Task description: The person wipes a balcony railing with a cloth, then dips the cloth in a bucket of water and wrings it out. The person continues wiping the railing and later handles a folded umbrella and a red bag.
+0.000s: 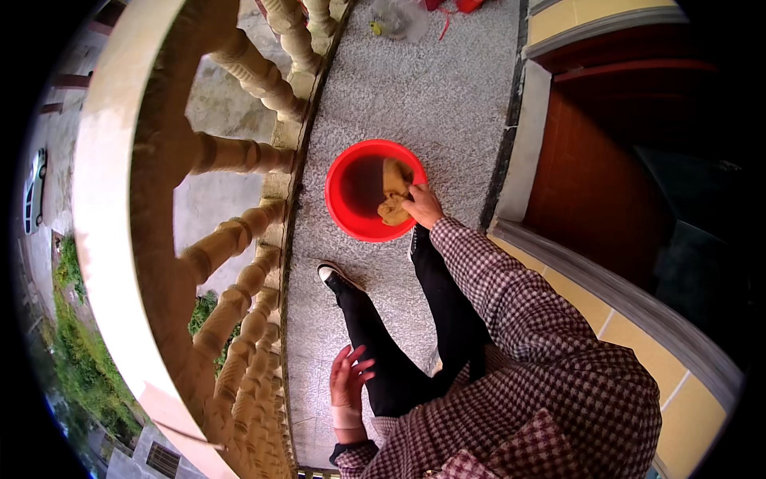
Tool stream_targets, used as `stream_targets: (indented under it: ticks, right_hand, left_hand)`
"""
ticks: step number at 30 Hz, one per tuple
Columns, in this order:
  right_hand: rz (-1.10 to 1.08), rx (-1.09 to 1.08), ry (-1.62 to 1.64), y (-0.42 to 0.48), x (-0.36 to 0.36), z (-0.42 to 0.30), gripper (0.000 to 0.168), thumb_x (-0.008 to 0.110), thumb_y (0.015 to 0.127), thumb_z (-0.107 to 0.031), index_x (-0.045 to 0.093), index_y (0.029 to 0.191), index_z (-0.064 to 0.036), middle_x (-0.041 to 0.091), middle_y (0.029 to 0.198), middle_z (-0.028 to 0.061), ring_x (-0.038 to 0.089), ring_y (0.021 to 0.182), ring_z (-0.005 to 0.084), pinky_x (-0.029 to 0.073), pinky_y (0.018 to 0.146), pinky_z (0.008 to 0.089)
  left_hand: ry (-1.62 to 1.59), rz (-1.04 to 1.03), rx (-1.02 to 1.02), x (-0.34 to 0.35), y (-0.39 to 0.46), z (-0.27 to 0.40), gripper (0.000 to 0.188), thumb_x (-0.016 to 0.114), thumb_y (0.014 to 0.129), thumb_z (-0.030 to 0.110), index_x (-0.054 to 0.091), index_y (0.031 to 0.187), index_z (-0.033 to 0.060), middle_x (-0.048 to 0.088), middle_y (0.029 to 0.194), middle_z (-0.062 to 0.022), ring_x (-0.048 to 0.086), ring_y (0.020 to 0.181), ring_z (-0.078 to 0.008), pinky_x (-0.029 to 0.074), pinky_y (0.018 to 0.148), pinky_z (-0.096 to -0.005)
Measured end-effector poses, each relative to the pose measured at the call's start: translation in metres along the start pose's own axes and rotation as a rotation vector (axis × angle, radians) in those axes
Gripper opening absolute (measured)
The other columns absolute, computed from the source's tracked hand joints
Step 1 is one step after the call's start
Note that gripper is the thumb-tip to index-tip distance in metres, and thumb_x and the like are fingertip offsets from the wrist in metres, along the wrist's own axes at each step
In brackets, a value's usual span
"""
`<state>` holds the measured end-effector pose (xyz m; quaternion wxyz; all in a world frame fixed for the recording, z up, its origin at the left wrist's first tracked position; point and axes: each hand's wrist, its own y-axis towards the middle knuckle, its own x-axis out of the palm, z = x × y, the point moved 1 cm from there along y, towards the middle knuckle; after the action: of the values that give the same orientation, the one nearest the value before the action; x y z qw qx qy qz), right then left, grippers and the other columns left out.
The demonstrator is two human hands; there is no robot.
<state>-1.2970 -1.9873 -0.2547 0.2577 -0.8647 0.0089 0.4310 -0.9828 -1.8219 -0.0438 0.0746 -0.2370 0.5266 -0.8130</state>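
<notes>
A round red plastic basin point(345, 219) stands on the speckled floor in front of my feet, with dark, murky water point(361, 185) inside. My right hand point(423, 206) is at the basin's right rim, its fingers closed on a wet tan cloth point(395, 178). The cloth hangs bunched against the inner right side, and its lower end looks crumpled. Raised near my left thigh, my left hand point(348, 378) is empty with its fingers apart. It is well away from the basin.
A balustrade with turned balusters point(239, 233) and a pale handrail point(108, 197) runs along the left. A clear plastic bag point(402, 21) lies at the far end of the floor. On the right is a doorway with a reddish-brown door point(589, 185). My shoe point(333, 274) is below the basin.
</notes>
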Motion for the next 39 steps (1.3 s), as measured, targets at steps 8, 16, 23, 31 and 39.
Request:
stream_targets:
  ticks: [8,16,23,31,39]
  right_hand:
    - [-0.154,0.016,-0.045,0.066,0.066,0.055,0.035,0.048,0.08,-0.015,0.057,0.113,-0.011,0.054,0.104,0.0155,0.053,0.097,0.0323,0.043,0.084,0.0405]
    - [-0.266,0.097,0.013,0.142,0.186,0.118,0.032,0.051,0.079,-0.015,0.058,0.109,-0.013,0.054,0.099,0.0143,0.055,0.088,0.0324,0.045,0.079,0.041]
    - [-0.167,0.066,-0.397,0.164,0.271,0.144,0.022,0.046,0.082,-0.016,0.061,0.096,-0.012,0.057,0.095,0.0158,0.057,0.081,0.0323,0.048,0.068,0.0415]
    - [-0.146,-0.066,0.47,0.063,0.144,0.053,0.017,0.067,0.073,-0.014,0.056,0.078,-0.003,0.057,0.076,0.0107,0.057,0.071,0.0242,0.044,0.06,0.0362]
    - [0.148,-0.368,-0.212,0.127,0.149,0.077,0.013,0.062,0.075,-0.01,0.058,0.087,-0.009,0.053,0.081,0.0054,0.051,0.073,0.0212,0.036,0.069,0.0358]
  left_hand:
    - [0.039,0.052,-0.133,0.028,0.146,-0.058,0.034,0.05,0.09,0.022,0.047,0.117,0.0024,0.056,0.11,-0.0164,0.063,0.081,-0.0229,0.052,0.064,-0.0276]
    - [0.09,0.047,-0.201,-0.003,0.234,-0.106,0.032,0.049,0.09,0.021,0.048,0.117,0.0034,0.056,0.11,-0.0147,0.063,0.082,-0.0215,0.051,0.066,-0.0274]
    - [0.069,0.108,-0.188,-0.02,0.268,-0.111,0.032,0.047,0.091,0.022,0.046,0.118,0.0032,0.054,0.113,-0.0157,0.062,0.085,-0.0225,0.051,0.069,-0.0281]
    - [0.109,0.097,-0.252,-0.03,0.269,-0.122,0.032,0.047,0.091,0.023,0.047,0.117,0.0027,0.057,0.109,-0.0162,0.063,0.082,-0.0222,0.052,0.065,-0.0275]
    - [0.127,0.076,-0.273,-0.015,0.277,-0.117,0.033,0.047,0.091,0.023,0.047,0.116,0.0023,0.057,0.109,-0.0159,0.062,0.083,-0.0216,0.052,0.066,-0.0265]
